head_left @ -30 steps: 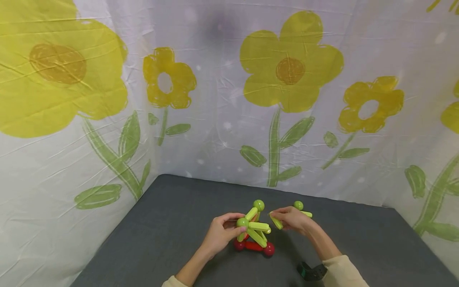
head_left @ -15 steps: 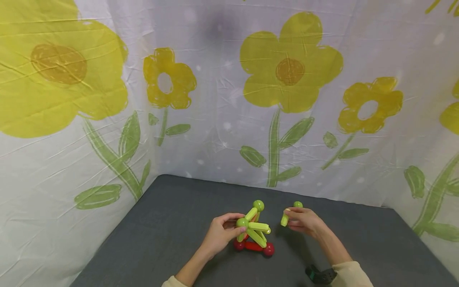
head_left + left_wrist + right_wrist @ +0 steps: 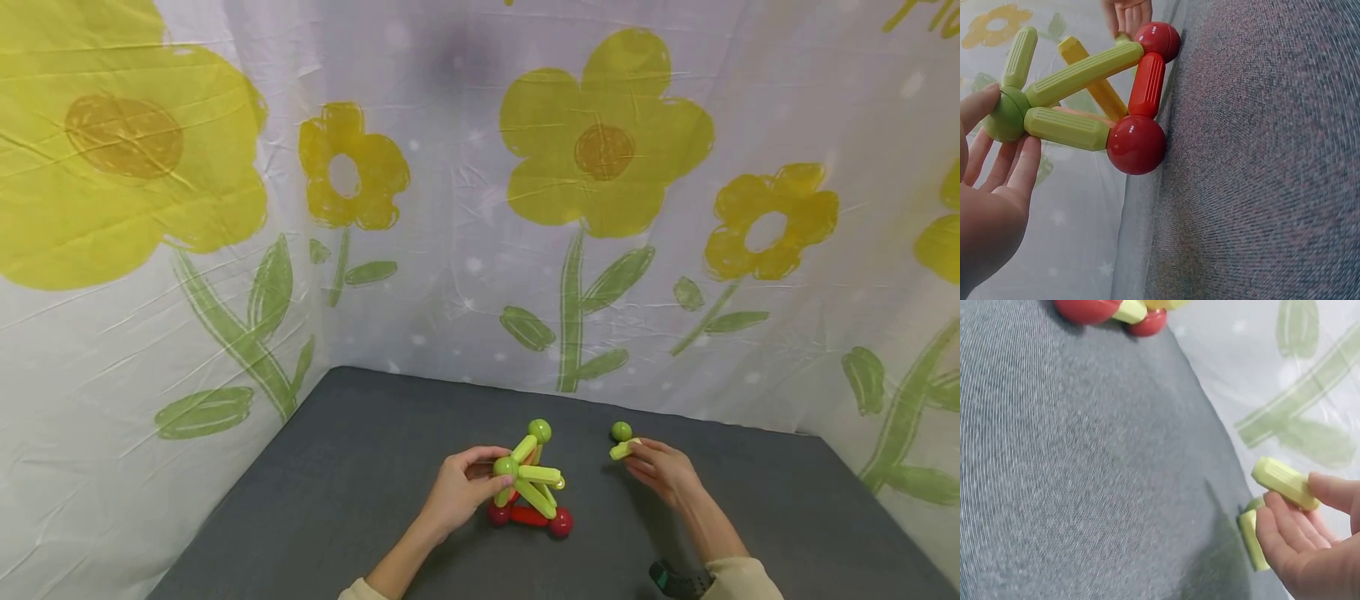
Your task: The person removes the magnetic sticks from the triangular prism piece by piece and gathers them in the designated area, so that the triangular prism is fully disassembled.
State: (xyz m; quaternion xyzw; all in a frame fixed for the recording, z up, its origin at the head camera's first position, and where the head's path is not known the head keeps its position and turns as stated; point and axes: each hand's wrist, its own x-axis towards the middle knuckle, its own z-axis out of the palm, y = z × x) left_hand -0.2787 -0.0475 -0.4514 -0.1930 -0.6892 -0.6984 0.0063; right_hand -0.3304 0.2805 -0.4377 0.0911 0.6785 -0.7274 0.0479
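Observation:
My left hand (image 3: pixel 456 493) holds a green ball (image 3: pixel 506 468) between thumb and fingers. The ball is a corner of a construction of rods and balls standing on the dark table. Yellow-green rods (image 3: pixel 1085 75) run from it, two down to red balls (image 3: pixel 1137 145) and one to a second green ball (image 3: pixel 539 430) at the back. A red rod (image 3: pixel 528 516) joins the red balls at the base. To the right, my right hand (image 3: pixel 666 473) pinches a loose yellow-green rod (image 3: pixel 1282 481) above the table, apart from the construction.
A loose green ball (image 3: pixel 621 431) lies just beyond my right hand. Another yellow-green rod (image 3: pixel 1252 537) lies beside it, partly hidden by my fingers. A dark band (image 3: pixel 678 581) sits around my right wrist. A flower-printed cloth (image 3: pixel 450 317) hangs behind the table (image 3: pixel 390 417).
My right hand has moved right, away from the construction, carrying the rod and turning it from steep to nearly level. My left hand has kept its hold on the green ball.

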